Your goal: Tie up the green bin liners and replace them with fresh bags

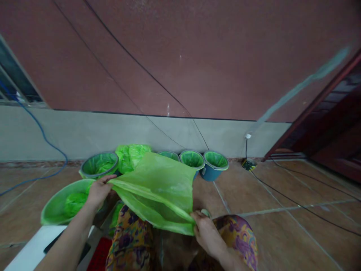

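A thin green plastic bag (166, 180) is stretched out between my two hands, above my patterned lap. My left hand (99, 190) pinches one corner of its mouth. The opposite corner is gripped by my right hand (204, 229). The mouth faces me and gapes slightly, with the body of the bag spread away toward the wall. Below my left forearm stands a wide green tub (53, 203) holding crumpled green plastic. Past the bag are blue bins lined with green bags, among them a middle bin (192, 159) and a right bin (213, 171).
A grey-rimmed bin (98, 165) and bunched green bags (132, 154) sit against the wall at left. A white surface with a dark flat object (81, 253) lies under my left arm. Cables cross the tiled floor at right, near a small black-and-yellow box (249, 164).
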Motion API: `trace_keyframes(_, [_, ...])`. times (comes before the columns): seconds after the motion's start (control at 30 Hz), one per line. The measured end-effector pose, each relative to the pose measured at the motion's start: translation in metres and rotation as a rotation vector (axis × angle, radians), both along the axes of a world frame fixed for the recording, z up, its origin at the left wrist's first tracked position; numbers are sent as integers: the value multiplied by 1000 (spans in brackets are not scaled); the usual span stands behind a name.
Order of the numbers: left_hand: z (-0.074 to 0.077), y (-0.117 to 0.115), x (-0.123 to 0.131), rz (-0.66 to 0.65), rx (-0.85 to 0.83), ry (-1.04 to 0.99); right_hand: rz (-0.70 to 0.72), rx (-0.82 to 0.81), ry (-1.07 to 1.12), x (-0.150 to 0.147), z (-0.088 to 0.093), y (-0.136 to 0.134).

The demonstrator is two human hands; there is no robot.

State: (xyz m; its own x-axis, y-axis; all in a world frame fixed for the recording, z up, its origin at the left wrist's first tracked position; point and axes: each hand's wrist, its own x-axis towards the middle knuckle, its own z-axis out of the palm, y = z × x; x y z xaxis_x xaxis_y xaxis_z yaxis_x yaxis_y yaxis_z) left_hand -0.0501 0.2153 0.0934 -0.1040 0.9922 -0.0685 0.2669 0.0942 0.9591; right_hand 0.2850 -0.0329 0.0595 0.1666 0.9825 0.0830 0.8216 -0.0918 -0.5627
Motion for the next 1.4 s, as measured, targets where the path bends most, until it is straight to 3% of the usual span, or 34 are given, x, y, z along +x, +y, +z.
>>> trace_keyframes(0.07, [1,9,-5,65,-68,-196,182,-151,99,-20,7,-8])
trace_keyframes(0.17, [-2,24,-13,130,-110,-380,303,-352,126,-48,13,-15])
trace_keyframes(0.27, [-7,35,-20,156,-160,-461,429,-520,109,-79,27,-9])
trace_keyframes(0.37, [-17,29,-23,136,-247,-495,539,-633,98,-115,45,7])
trace_keyframes(0.47, [-31,0,-22,77,-353,-555,661,-652,133,-145,44,21])
trace_keyframes(0.6, [-45,-62,-20,-44,-620,-767,773,-574,239,-170,12,28])
trace_keyframes(0.73, [-44,-115,-12,-94,-607,-860,792,-576,342,-186,-21,29])
trace_keyframes(0.83, [-42,-137,-1,-36,-521,-716,813,-603,345,-193,-25,27])
trace_keyframes(0.93, [-47,-146,6,19,-418,-564,865,-553,192,-190,4,26])
trace_keyframes(1.0, [-51,-149,6,32,-352,-456,861,-379,117,-180,36,33])
trace_keyframes(1.07, [-53,-153,3,32,-305,-349,683,-131,171,-168,63,47])
trace_keyframes(1.13, [-52,-158,-1,11,-315,-311,523,62,157,-157,71,65])
trace_keyframes(1.2, [-50,-165,-6,12,-366,-347,456,126,48,-148,53,77])
trace_keyframes(1.4, [-54,-177,-41,220,-384,-318,226,41,-13,-142,-60,70])
